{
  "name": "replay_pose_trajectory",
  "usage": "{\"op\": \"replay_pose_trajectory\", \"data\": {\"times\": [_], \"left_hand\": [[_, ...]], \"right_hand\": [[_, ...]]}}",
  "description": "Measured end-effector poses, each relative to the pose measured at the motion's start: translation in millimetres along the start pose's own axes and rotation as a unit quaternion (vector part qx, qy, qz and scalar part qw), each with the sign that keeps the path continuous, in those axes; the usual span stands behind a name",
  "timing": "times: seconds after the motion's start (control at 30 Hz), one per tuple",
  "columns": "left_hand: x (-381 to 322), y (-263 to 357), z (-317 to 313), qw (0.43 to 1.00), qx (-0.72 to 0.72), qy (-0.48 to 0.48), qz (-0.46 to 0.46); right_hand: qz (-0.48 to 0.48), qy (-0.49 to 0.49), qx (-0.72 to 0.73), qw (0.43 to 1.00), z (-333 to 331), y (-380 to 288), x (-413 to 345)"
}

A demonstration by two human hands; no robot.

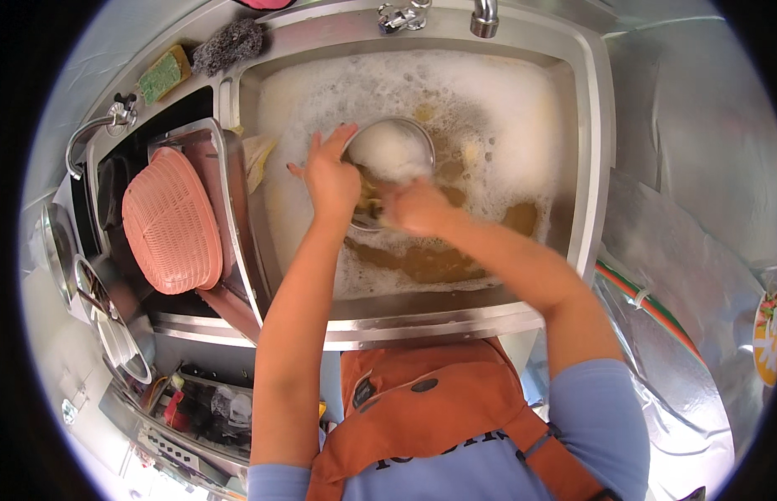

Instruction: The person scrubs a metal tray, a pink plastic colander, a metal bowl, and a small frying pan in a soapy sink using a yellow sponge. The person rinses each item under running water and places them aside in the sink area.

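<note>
A round metal bowl (pixel 433 156) sits in the soapy water of the large steel sink (pixel 589 125), with white foam inside it. At the bowl's left side my left hand (pixel 332 178) holds the rim, its fingers spread along the outside. My right hand (pixel 416 203) is over the bowl's near right part and is blurred. Something yellowish and dark (pixel 368 199) shows in the bowl beside my right fingers; its kind is unclear. Whether that hand grips anything cannot be made out.
A pink plastic basket (pixel 169 225) rests tilted on a metal tray (pixel 229 188) over the left basin. A green-yellow sponge (pixel 164 74) and a dark scouring pad (pixel 229 47) lie on the back ledge. A yellow cloth (pixel 258 161) hangs at the left wall. A faucet spout (pixel 484 22) is above.
</note>
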State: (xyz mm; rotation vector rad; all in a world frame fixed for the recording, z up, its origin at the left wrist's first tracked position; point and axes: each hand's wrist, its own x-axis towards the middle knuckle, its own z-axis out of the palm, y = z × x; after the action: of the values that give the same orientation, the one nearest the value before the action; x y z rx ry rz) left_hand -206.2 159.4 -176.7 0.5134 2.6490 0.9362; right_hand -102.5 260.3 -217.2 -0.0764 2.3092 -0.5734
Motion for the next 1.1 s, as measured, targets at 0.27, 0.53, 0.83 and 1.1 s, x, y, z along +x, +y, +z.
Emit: {"op": "replay_pose_trajectory", "data": {"times": [0.27,0.53,0.83,1.1], "left_hand": [[-1.3,21.0,9.0,0.997,0.033,-0.053,0.055],[-22.0,21.1,28.0,0.992,-0.080,0.017,0.100],[-4.9,31.6,25.4,0.998,-0.021,0.032,0.040],[31.4,47.2,10.1,0.959,0.158,-0.235,0.033]], "right_hand": [[-0.052,0.225,-0.343,0.911,-15.8,62.3,4.3],[0.039,0.044,0.241,0.969,27.9,-6.2,35.9],[-0.157,0.352,0.351,0.853,36.5,-19.2,-20.8],[-0.063,0.150,-0.173,0.971,9.2,63.5,-25.2]]}}
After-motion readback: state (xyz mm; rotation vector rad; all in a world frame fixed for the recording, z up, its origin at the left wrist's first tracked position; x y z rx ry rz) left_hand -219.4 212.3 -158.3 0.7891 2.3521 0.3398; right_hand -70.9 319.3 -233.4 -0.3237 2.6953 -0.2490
